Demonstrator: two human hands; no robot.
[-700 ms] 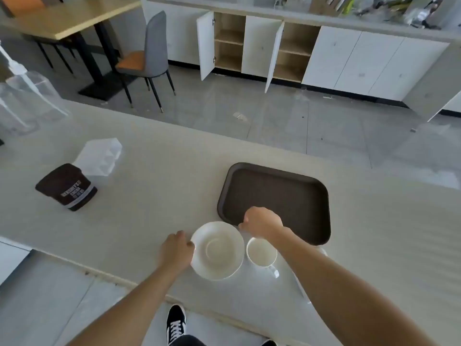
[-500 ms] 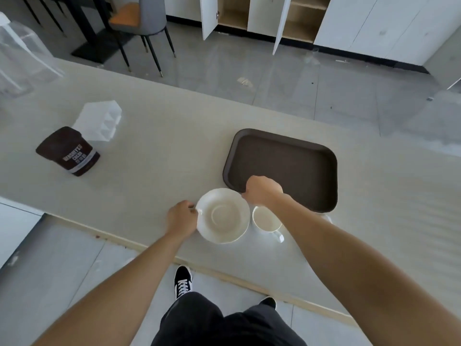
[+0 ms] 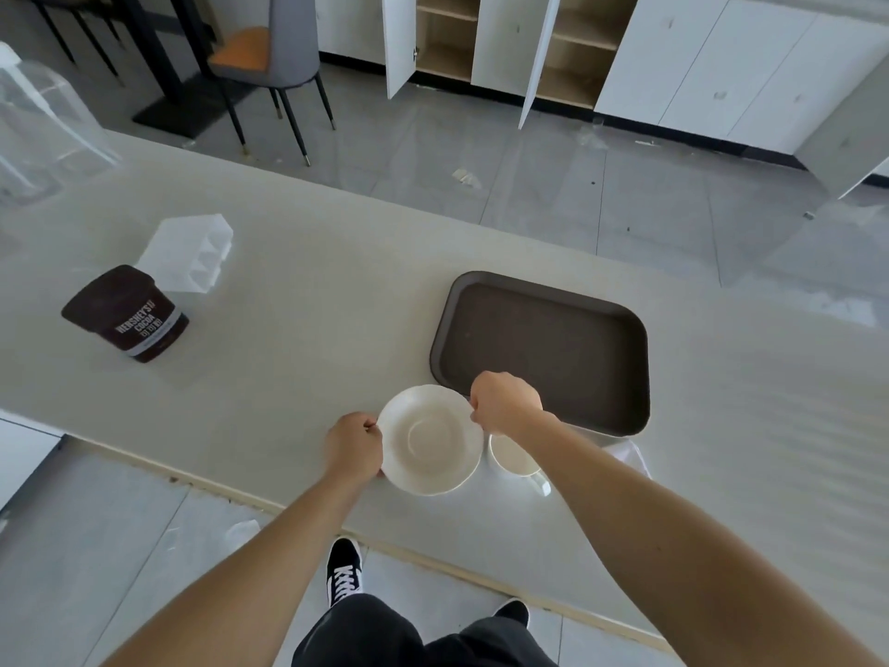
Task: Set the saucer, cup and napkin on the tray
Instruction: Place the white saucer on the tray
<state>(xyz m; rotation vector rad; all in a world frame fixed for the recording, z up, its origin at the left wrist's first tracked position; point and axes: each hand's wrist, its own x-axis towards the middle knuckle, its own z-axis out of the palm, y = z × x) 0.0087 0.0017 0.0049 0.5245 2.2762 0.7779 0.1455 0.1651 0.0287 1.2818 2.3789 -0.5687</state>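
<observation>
Saucer [image 3: 429,438], round, white, glossy ceramic, with a faintly scalloped rim and a shallow circular well at its middle; low centre of the frame, on the pale stone-look counter [image 3: 312,329], just below the lower-left corner of the tray. Gripped at two opposite edges: left hand [image 3: 355,447] curled onto the left rim, thumb on top; right hand [image 3: 505,402] pinching the upper-right rim from above. Whether lifted clear of the counter or resting on it, cannot tell.

Cup [image 3: 514,457], small, white, ceramic, inside bare, immediately right of the saucer and partly covered by the right wrist; handle jutting toward the lower right. Rims of cup and saucer very close, contact unclear.

Napkin [image 3: 630,457], white, folded, only a corner showing beyond the right forearm, below the tray's near edge.

Tray [image 3: 543,346], dark brown, rectangular plastic with rounded corners and a raised lip, right of centre, nothing on its surface; right hand overlapping its near-left corner in the view.

Left of the frame: dark brown tub [image 3: 126,314] lettered HERSHEY'S COCOA, tilted, and beside it, toward the upper left, a clear faceted plastic container [image 3: 190,252]. Far left edge: a larger transparent box [image 3: 43,122].

Upper frame: grey tiled floor, a grey chair with an orange seat [image 3: 269,55], white cabinets with two doors open [image 3: 505,40].
</observation>
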